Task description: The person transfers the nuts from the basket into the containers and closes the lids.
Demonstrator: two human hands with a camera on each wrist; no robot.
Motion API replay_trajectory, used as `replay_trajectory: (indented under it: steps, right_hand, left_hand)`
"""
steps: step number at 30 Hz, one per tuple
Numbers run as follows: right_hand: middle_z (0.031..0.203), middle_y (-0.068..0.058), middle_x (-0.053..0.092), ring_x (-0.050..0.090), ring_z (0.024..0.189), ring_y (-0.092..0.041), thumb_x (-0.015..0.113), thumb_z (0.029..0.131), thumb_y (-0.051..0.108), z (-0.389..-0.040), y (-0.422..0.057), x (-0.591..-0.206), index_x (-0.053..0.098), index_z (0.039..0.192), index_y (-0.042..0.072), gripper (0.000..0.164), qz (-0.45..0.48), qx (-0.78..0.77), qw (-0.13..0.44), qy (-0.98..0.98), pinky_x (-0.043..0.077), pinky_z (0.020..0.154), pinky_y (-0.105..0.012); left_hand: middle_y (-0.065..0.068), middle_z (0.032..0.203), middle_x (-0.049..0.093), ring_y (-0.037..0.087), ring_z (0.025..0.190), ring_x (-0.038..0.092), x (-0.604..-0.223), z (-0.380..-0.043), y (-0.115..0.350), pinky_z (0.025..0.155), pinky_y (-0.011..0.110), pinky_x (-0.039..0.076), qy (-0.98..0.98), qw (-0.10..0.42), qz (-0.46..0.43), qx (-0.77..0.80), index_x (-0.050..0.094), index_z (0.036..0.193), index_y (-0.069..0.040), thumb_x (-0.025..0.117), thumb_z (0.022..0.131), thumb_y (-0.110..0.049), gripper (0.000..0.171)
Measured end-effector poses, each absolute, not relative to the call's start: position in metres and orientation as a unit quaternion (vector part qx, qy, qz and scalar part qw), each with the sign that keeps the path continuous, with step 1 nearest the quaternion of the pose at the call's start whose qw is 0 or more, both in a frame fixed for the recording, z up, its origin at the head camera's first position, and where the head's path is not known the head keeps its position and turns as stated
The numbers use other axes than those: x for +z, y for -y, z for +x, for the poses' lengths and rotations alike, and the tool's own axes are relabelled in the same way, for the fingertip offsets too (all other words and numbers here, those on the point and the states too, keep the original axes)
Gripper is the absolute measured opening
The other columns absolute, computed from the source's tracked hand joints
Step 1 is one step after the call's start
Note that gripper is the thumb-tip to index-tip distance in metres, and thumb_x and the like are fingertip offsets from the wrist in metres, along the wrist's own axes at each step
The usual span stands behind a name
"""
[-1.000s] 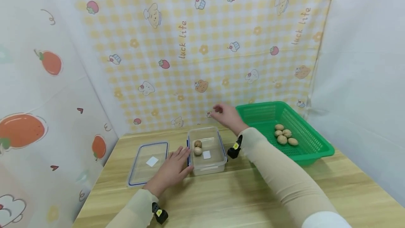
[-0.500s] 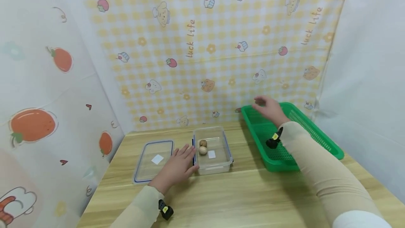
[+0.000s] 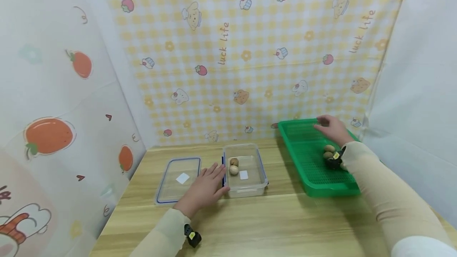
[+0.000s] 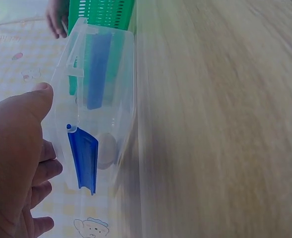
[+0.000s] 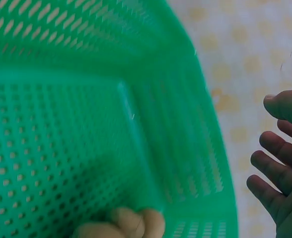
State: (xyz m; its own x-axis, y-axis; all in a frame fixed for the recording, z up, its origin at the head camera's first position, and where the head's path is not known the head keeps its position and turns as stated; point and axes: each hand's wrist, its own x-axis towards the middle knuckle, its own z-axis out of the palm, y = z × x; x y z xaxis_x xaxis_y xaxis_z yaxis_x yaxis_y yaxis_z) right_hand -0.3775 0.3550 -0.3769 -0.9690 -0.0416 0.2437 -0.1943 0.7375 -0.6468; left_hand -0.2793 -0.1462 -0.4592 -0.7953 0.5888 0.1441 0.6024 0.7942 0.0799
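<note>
My left hand (image 3: 205,188) lies against the left side of a clear plastic food container (image 3: 248,190), fingers spread and fingertips at its blue clip (image 4: 85,159). Inside the container are two walnuts (image 3: 233,169) and a white square label (image 3: 243,175). Over the far right part of a green plastic basket (image 3: 303,162) hovers my right hand (image 3: 335,129), with loosely bent fingers and nothing in them. Several tan walnuts (image 3: 329,153) lie on the basket floor, partly hidden by the wrist camera and sleeve. In the right wrist view the fingers (image 5: 272,171) show apart, beyond the basket rim.
Left of the container, the clear lid (image 3: 175,187) with a blue seal lies flat on the wooden table (image 3: 264,225). A yellow checked curtain (image 3: 246,70) hangs behind, and white cloth (image 3: 428,90) closes off the right side.
My right hand has moved right, from beside the container to over the green basket. The left hand stays at the container, and the whole head view has shifted slightly.
</note>
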Motion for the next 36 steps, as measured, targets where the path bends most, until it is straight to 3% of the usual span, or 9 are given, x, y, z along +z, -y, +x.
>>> replay_trajectory:
  steps: [6,15,27,36]
  right_hand:
    - [0.138,-0.039,0.048,0.047,0.127,-0.053,0.057,0.104,0.034,-0.376,-0.376,-0.392,0.045,0.141,-0.013,0.061,0.050,0.337,0.099,0.935,0.040,0.104,-0.065]
    - [0.135,-0.041,0.049,0.048,0.122,-0.055,0.058,0.102,0.033,-0.376,-0.406,-0.418,0.046,0.139,-0.015,0.062,0.024,0.307,0.092,0.947,0.043,0.100,-0.065]
    - [0.140,-0.040,0.044,0.046,0.124,-0.057,0.057,0.100,0.020,-0.386,-0.420,-0.440,0.041,0.145,-0.013,0.058,-0.001,0.309,0.018,0.951,0.049,0.091,-0.060]
    - [0.149,-0.042,0.031,0.045,0.128,-0.054,0.060,0.103,0.027,-0.385,-0.422,-0.451,0.022,0.154,-0.014,0.075,-0.018,0.397,-0.085,0.914,0.058,0.081,-0.044]
  left_hand:
    - [0.010,0.163,0.033,0.033,0.153,0.021,-0.460,-0.281,0.145,0.119,0.061,0.023,0.946,0.056,-0.314,-0.057,0.035,0.157,-0.005,0.044,0.105,-0.053,0.071]
    - [0.010,0.163,0.033,0.033,0.153,0.020,-0.460,-0.281,0.145,0.119,0.061,0.024,0.946,0.059,-0.315,-0.057,0.035,0.157,-0.005,0.044,0.105,-0.053,0.071]
    - [0.012,0.162,0.034,0.035,0.153,0.021,-0.461,-0.281,0.145,0.119,0.062,0.023,0.945,0.063,-0.314,-0.069,0.035,0.157,-0.004,0.048,0.105,-0.048,0.069]
    - [0.011,0.163,0.032,0.033,0.153,0.020,-0.464,-0.281,0.145,0.119,0.060,0.024,0.945,0.061,-0.315,-0.063,0.033,0.158,-0.005,0.042,0.106,-0.052,0.071]
